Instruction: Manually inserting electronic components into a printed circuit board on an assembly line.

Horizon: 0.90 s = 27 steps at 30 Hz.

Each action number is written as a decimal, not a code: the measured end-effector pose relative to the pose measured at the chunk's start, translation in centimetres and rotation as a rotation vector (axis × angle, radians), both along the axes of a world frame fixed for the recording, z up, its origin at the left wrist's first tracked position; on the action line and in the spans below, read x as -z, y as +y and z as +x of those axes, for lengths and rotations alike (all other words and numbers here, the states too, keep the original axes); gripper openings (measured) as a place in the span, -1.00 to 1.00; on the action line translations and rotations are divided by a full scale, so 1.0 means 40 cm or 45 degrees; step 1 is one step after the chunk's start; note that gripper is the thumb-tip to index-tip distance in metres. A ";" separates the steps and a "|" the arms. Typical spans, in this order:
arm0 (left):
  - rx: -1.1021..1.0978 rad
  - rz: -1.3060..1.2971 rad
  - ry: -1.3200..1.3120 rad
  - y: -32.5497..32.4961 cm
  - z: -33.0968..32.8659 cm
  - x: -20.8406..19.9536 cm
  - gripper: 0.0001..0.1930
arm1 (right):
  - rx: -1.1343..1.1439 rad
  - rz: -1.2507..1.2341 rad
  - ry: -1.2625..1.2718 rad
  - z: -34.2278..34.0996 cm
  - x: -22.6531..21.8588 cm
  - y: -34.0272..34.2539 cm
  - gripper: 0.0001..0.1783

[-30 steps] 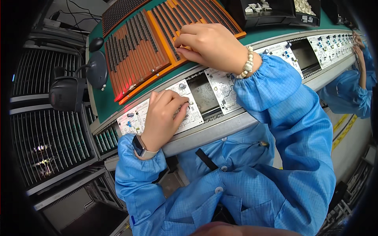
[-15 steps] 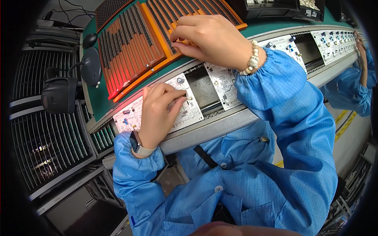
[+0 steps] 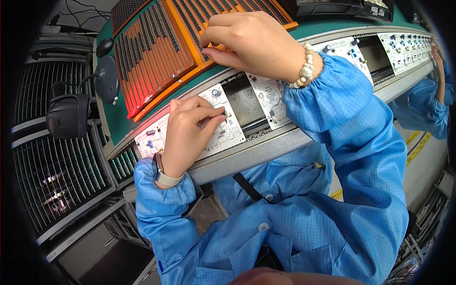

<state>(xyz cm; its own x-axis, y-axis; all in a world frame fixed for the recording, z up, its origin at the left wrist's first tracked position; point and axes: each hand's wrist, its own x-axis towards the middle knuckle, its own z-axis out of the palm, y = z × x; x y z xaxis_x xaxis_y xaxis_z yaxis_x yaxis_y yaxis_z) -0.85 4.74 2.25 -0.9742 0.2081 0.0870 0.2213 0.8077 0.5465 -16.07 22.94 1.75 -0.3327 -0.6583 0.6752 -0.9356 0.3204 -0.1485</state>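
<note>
Circuit board (image 3: 222, 137) (still) beneath left fingers (image 3: 209, 113)

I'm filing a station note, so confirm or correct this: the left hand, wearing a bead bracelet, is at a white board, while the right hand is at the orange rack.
Not quite: the head view shows the left hand wearing a watch, not the bracelet. The rest stands: it is at a white board, while the right hand is at the orange rack.
</note>
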 end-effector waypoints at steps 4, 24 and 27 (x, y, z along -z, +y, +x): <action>0.012 -0.100 0.098 0.004 0.005 0.002 -0.82 | -0.002 0.014 -0.001 0.000 -0.001 0.001 -0.79; 0.164 -0.346 0.137 0.036 -0.020 -0.049 -0.97 | 0.040 -0.044 -0.028 -0.004 0.014 -0.015 -0.83; 0.251 -0.433 0.173 0.037 -0.016 -0.046 -0.94 | -0.071 -0.014 -0.207 0.003 -0.037 0.006 -0.82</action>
<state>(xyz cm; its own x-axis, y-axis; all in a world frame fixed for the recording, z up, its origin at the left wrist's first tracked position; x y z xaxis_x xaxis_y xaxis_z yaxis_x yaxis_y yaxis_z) -1.47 6.22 4.08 -0.8973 0.4283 0.1064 0.4413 0.8721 0.2112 -15.96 23.19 3.23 -0.4013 -0.6715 0.6230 -0.9152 0.2663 -0.3026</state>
